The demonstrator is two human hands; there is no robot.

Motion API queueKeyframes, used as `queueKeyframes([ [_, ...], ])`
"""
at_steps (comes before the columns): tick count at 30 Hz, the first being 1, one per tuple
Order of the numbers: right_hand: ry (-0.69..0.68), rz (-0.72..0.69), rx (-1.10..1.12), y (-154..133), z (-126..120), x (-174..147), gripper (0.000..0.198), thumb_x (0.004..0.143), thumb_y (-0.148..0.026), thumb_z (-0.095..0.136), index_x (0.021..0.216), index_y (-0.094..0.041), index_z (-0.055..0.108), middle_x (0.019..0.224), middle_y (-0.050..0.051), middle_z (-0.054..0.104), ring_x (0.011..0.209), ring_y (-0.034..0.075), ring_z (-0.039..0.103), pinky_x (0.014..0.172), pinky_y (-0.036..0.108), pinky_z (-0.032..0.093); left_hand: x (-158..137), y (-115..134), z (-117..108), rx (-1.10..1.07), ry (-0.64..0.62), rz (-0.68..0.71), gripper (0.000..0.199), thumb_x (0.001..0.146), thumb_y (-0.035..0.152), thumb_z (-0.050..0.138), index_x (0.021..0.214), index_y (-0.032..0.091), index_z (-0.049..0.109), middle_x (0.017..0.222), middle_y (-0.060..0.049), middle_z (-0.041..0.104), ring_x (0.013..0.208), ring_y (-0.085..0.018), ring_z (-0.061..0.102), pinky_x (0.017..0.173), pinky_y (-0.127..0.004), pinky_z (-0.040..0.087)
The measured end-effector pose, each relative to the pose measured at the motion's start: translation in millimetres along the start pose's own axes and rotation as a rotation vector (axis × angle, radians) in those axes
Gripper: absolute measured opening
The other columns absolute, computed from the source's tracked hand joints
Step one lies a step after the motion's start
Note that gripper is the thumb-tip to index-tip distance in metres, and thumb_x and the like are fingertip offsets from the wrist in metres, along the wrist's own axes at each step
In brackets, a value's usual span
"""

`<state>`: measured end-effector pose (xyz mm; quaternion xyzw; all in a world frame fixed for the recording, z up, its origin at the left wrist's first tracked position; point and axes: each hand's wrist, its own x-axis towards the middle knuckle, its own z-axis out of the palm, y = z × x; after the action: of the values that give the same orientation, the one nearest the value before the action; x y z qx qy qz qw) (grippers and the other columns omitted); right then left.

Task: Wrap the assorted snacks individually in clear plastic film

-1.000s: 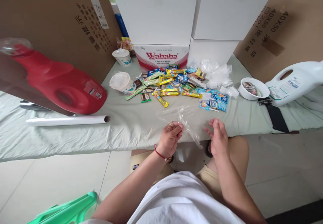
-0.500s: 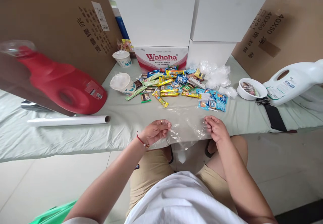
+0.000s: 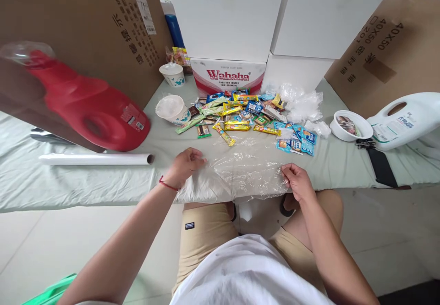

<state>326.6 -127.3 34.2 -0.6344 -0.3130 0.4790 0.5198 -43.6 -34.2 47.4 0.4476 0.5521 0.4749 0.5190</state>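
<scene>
A crinkled sheet of clear plastic wrap (image 3: 245, 172) stretches across the front of the cloth-covered table, between my two hands. At its left edge my left hand (image 3: 188, 165), with a red cord on the wrist, pinches the wrap; the exact contact is hard to see. My right hand (image 3: 297, 181) has the right edge between thumb and fingers. Just beyond the wrap lies a heap of packaged snacks: yellow-wrapped bars (image 3: 237, 127), green stick packs (image 3: 191, 124) and blue biscuit packets (image 3: 295, 145).
On the left are a red detergent jug (image 3: 92, 108), a wrap roll (image 3: 98, 159) and two paper cups (image 3: 172, 109). To the right sit a white bowl (image 3: 351, 126), a black phone (image 3: 382, 166) and a white jug (image 3: 405, 120). A Wahaha box (image 3: 229, 76) stands behind.
My left hand has moved left and slightly away from me, spreading the plastic wrap wider and flatter. My right hand keeps nearly the same place. The view has shifted slightly.
</scene>
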Motion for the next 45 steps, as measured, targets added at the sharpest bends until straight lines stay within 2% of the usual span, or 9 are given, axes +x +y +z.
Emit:
queueKeyframes([
  [4,-0.016,-0.051,-0.065,-2.7,5.0,-4.0,0.052,0.066,-0.066,0.088,0.076,-0.02,0.067,0.06,-0.004,0.055,0.048,0.009,0.039,0.042,0.023,0.031,-5.4,29.7,32.1,0.402,0.122,0.341,0.008,0.082,0.017,0.076,0.087,0.02,0.07,0.09,-0.002,0.064,0.082,-0.018,0.054,0.083,-0.033,0.044],
  [10,-0.011,-0.117,-0.253,-1.5,-17.2,-2.2,0.051,0.073,-0.071,0.078,0.078,-0.022,0.065,0.058,-0.005,0.052,0.05,0.012,0.041,0.047,0.026,0.032,-1.4,15.6,99.4,0.781,-0.348,0.439,0.015,0.09,0.034,0.067,0.089,0.022,0.077,0.104,-0.012,0.077,0.103,-0.03,0.068,0.098,-0.042,0.051],
  [17,0.135,-0.354,-0.973,-43.8,-58.2,43.0,0.033,0.088,-0.051,0.059,0.091,-0.021,0.072,0.089,0.007,0.075,0.074,0.022,0.065,0.075,0.035,0.049,-11.8,-39.4,82.7,1.272,-0.36,0.554,0.052,0.107,0.038,0.037,0.154,0.023,0.055,0.169,-0.01,0.044,0.157,-0.03,0.039,0.128,-0.061,0.026],
  [21,0.044,-0.568,-1.286,-87.6,3.0,97.7,0.03,0.097,-0.03,0.05,0.112,-0.02,0.074,0.118,0.012,0.074,0.106,0.027,0.069,0.091,0.036,0.05,-18.4,-43.6,81.3,1.285,-0.397,0.584,0.056,0.109,0.042,0.031,0.159,0.024,0.049,0.17,-0.009,0.041,0.158,-0.03,0.038,0.13,-0.062,0.023],
  [24,-0.151,-0.431,-1.606,-98.8,56.6,137.1,0.042,0.097,-0.026,0.055,0.136,-0.02,0.067,0.139,0.016,0.067,0.117,0.03,0.068,0.091,0.036,0.052,-22.1,-43.1,82.9,1.298,-0.419,0.585,0.056,0.109,0.043,0.03,0.16,0.025,0.048,0.171,-0.008,0.04,0.158,-0.029,0.038,0.13,-0.063,0.022],
  [28,-0.228,-0.319,-1.706,-105.2,86.9,163.6,0.037,0.093,-0.026,0.065,0.127,-0.018,0.073,0.13,0.02,0.072,0.115,0.035,0.07,0.088,0.038,0.053,-25.7,-42.8,82.4,1.305,-0.407,0.578,0.057,0.11,0.044,0.031,0.161,0.025,0.046,0.171,-0.007,0.038,0.159,-0.029,0.036,0.13,-0.063,0.023],
  [36,-0.246,-0.396,-1.585,-131.5,154.0,133.9,0.046,0.1,-0.056,0.056,0.118,-0.019,0.076,0.121,0.016,0.077,0.112,0.032,0.072,0.086,0.035,0.055,-26.8,-43.0,81.7,1.272,-0.402,0.58,0.056,0.109,0.043,0.032,0.161,0.025,0.047,0.17,-0.007,0.041,0.158,-0.028,0.038,0.13,-0.063,0.023],
  [41,-0.446,-0.404,-1.539,-90.0,229.0,113.3,0.05,0.096,-0.053,0.064,0.126,-0.015,0.073,0.127,0.018,0.075,0.118,0.034,0.071,0.09,0.037,0.056,-24.9,-46.1,81.1,1.299,-0.391,0.603,0.056,0.109,0.043,0.033,0.159,0.024,0.049,0.169,-0.008,0.042,0.157,-0.03,0.039,0.129,-0.064,0.026],
  [45,-0.49,-0.429,-1.539,-88.4,238.3,117.5,0.042,0.091,-0.037,0.07,0.126,-0.014,0.073,0.125,0.018,0.076,0.116,0.034,0.071,0.09,0.037,0.056,-24.9,-47.4,81.0,1.29,-0.393,0.6,0.056,0.109,0.042,0.032,0.159,0.023,0.049,0.169,-0.008,0.043,0.157,-0.03,0.04,0.128,-0.066,0.027],
])
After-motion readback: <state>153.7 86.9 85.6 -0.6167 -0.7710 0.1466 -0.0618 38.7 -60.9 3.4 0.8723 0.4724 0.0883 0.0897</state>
